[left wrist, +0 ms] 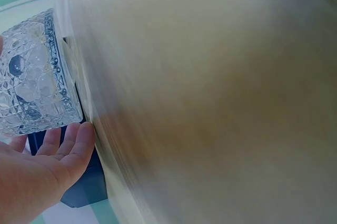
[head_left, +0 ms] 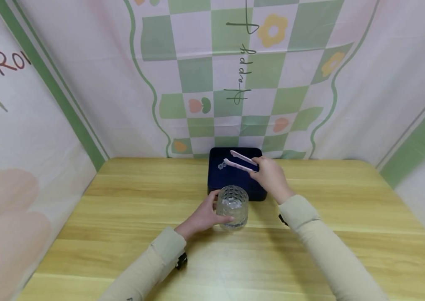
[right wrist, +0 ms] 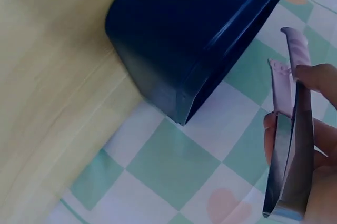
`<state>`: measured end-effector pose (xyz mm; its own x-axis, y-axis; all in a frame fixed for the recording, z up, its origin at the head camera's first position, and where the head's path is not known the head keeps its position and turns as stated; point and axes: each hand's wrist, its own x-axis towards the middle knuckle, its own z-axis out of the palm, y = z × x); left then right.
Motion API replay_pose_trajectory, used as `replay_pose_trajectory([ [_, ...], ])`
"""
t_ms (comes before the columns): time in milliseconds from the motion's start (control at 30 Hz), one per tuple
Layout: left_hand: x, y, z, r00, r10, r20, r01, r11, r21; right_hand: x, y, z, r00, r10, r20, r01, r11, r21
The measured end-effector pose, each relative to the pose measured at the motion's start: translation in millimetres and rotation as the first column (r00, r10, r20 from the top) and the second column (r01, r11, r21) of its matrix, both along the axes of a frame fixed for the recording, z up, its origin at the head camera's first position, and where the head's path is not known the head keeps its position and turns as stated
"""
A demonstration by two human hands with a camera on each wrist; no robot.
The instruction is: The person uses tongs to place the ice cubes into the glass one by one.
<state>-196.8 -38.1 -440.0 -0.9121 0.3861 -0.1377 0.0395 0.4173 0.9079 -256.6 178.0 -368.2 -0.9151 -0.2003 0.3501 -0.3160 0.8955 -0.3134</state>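
A cut-patterned clear glass (head_left: 239, 213) stands in front of the dark blue box, with whitish bits visible inside it. My left hand (head_left: 206, 214) holds the glass from its left side, thumb across the near face and fingers behind; the left wrist view shows the fingers along the glass (left wrist: 31, 77). My right hand (head_left: 271, 177) grips metal tongs (right wrist: 284, 155) with pink tips, over the box (head_left: 216, 182). The two tong arms stand apart, nothing visible between them. Small clear pieces (head_left: 221, 166) show by the nearer tip; whether they touch it I cannot tell.
The box stands on a wooden table (head_left: 137, 200) at its back edge, close to a green-and-white checked curtain (head_left: 193, 75). More patterned cloth (head_left: 20, 188) hangs on the left. A black strap piece (head_left: 181, 261) shows at the left wrist.
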Motion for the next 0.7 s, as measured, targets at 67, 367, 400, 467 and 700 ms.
replay_pose_trajectory([
  [67,-0.1,-0.3,-0.3,1.0,0.002,-0.003,-0.002,1.0,-0.001,-6.9,-4.0,-1.4,1.0,-0.02,0.017,0.02,1.0,0.007],
  [367,-1.0,0.4,-2.0,1.0,-0.01,-0.012,0.01,1.0,0.002,-28.3,-11.7,-9.9,0.988,-0.102,0.118,0.101,0.995,0.02],
  [400,-0.9,0.4,-1.7,1.0,-0.008,-0.01,0.008,1.0,0.001,-29.8,-12.1,-11.0,0.987,-0.107,0.122,0.105,0.994,0.024],
  [467,-1.0,0.1,-1.7,1.0,-0.006,-0.006,0.006,1.0,0.0,-32.0,-13.4,-13.1,0.986,-0.112,0.125,0.108,0.994,0.032],
  [700,-2.7,-1.6,-3.8,1.0,-0.009,-0.005,0.009,1.0,0.019,-37.8,-17.2,-20.1,0.988,-0.107,0.112,0.106,0.994,0.017],
])
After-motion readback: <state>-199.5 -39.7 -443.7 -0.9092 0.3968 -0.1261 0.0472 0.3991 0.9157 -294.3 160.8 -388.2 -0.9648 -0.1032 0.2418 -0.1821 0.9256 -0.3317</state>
